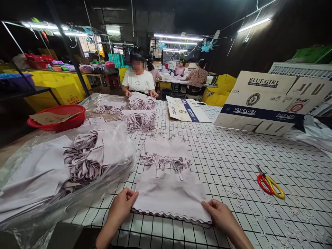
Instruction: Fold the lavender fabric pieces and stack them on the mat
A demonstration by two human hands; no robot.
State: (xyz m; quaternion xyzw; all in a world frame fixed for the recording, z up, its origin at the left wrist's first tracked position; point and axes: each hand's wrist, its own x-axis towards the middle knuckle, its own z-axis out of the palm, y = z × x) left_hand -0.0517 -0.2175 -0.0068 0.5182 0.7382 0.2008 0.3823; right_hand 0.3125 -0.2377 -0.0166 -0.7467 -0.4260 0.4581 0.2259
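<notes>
Fabric pieces [171, 199], stacked near the checked table's [233, 155] front edge, look light, limp and apt to slide, so the bottom corners suit gripping: left hand [121, 205] and right hand [220, 212] pinch them there, apparently through every layer, strapped stacks [166, 154] and scissors [269, 183] beyond.

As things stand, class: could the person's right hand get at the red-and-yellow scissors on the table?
Probably yes. The right hand grips the fabric stack, and only bare checked tablecloth with small scraps lies between it and the scissors on that side.
</notes>
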